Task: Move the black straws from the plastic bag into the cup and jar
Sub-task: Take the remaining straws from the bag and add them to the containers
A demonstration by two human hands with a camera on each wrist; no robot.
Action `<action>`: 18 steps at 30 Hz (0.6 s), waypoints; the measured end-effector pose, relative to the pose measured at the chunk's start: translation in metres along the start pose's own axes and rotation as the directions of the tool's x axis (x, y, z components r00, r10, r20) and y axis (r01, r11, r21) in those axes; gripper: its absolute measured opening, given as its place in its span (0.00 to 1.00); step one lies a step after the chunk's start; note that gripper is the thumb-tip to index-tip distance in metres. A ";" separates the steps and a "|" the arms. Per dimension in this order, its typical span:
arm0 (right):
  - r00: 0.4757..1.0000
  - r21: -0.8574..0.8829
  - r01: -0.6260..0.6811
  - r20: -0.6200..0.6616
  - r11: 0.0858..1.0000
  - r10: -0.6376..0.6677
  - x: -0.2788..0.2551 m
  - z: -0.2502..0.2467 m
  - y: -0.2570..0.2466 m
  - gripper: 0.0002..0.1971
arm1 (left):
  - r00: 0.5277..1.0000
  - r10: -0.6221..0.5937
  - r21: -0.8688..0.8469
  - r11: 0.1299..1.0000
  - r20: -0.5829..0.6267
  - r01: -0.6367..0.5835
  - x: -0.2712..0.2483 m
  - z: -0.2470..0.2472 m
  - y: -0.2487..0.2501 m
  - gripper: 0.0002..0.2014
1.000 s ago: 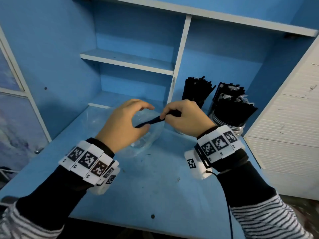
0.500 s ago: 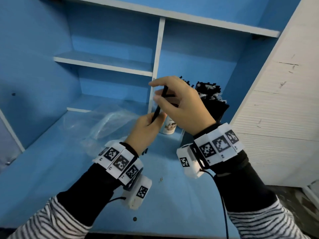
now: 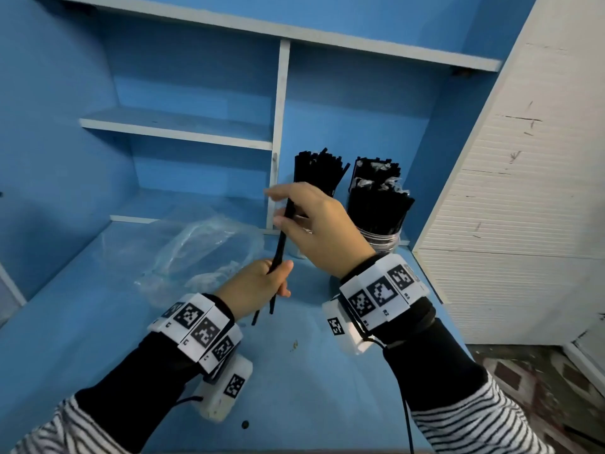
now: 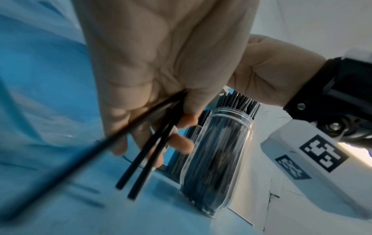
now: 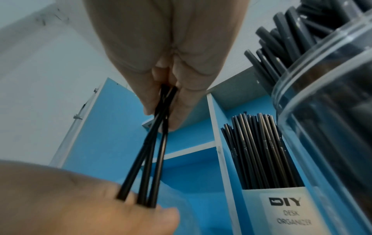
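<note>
Three black straws (image 3: 281,247) stand nearly upright between my hands. My left hand (image 3: 258,283) grips their lower part; the ends stick out below the fist (image 4: 141,159). My right hand (image 3: 314,224) pinches their upper part (image 5: 165,101) between thumb and fingers. Behind my right hand stands the cup (image 5: 281,211), a white box marked DIY, packed with black straws (image 3: 316,172). To its right the clear jar (image 3: 381,239) is full of black straws too (image 4: 213,152). The clear plastic bag (image 3: 196,250) lies crumpled on the blue desk, left of my hands.
A blue shelf unit with white edges (image 3: 278,132) rises behind the desk (image 3: 311,371). A white slatted cabinet (image 3: 510,208) closes off the right side, close to the jar. Small crumbs (image 3: 294,345) lie on the desk.
The straws went from lying low over the bag, a second ago, to upright between both hands near the cup. The hands have since shifted little; the view turned.
</note>
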State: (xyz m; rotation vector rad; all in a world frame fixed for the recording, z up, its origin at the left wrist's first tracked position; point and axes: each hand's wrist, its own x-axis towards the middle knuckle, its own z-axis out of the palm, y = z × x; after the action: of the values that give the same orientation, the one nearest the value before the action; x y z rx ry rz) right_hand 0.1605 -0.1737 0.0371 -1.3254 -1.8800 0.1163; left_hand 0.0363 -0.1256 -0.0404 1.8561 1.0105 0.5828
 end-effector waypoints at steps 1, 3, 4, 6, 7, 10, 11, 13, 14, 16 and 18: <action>1.000 0.030 -0.018 -0.020 0.999 0.019 0.000 -0.003 -0.003 0.26 | 0.999 0.018 -0.082 0.996 -0.045 -0.022 -0.001 0.002 0.004 0.21; 0.992 0.144 -0.093 -0.071 0.985 0.104 0.000 -0.011 -0.008 0.39 | 0.994 0.035 -0.229 0.972 -0.107 -0.058 -0.002 0.002 0.012 0.21; 0.982 0.207 -0.143 -0.091 0.968 0.164 0.000 -0.015 -0.010 0.45 | 0.992 0.036 -0.270 0.961 -0.120 -0.068 -0.003 0.002 0.016 0.21; 0.961 0.259 -0.212 -0.118 0.942 0.249 -0.003 -0.022 -0.012 0.54 | 0.991 0.028 -0.306 0.950 -0.129 -0.066 -0.005 0.001 0.024 0.21; 0.955 0.264 -0.224 -0.131 0.938 0.265 -0.005 -0.025 -0.012 0.57 | 0.992 0.026 -0.323 0.944 -0.123 -0.065 -0.005 0.001 0.029 0.21; 0.942 0.288 -0.231 -0.173 0.929 0.288 -0.009 -0.029 -0.012 0.59 | 0.993 0.051 -0.364 0.928 -0.108 -0.087 -0.006 0.003 0.042 0.15; 0.939 0.279 -0.236 -0.180 0.931 0.292 -0.010 -0.030 -0.013 0.55 | 0.993 0.064 -0.363 0.927 -0.096 -0.095 -0.006 0.003 0.044 0.13; 0.944 0.213 -0.213 -0.208 0.954 0.257 -0.012 -0.031 -0.013 0.45 | 0.993 0.099 -0.327 0.938 -0.057 -0.113 -0.005 0.006 0.045 0.13; 0.948 0.189 -0.170 -0.237 0.967 0.213 -0.013 -0.031 -0.013 0.40 | 0.994 0.106 -0.289 0.951 -0.035 -0.111 -0.004 0.007 0.044 0.13; 0.954 0.166 -0.045 -0.285 0.985 0.091 -0.015 -0.031 -0.015 0.32 | 0.996 0.083 -0.190 0.979 0.022 -0.078 -0.002 0.011 0.043 0.14; 0.968 0.118 0.044 -0.252 0.992 -0.013 -0.016 -0.027 -0.010 0.23 | 0.995 0.038 -0.127 0.992 0.090 -0.026 0.000 0.017 0.039 0.20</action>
State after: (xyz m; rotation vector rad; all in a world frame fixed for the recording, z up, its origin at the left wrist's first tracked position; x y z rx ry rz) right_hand 0.1719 -0.2008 0.0513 -1.1703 -1.6505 0.0461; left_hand 0.0647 -0.1435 -0.0138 1.7742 0.8654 0.5617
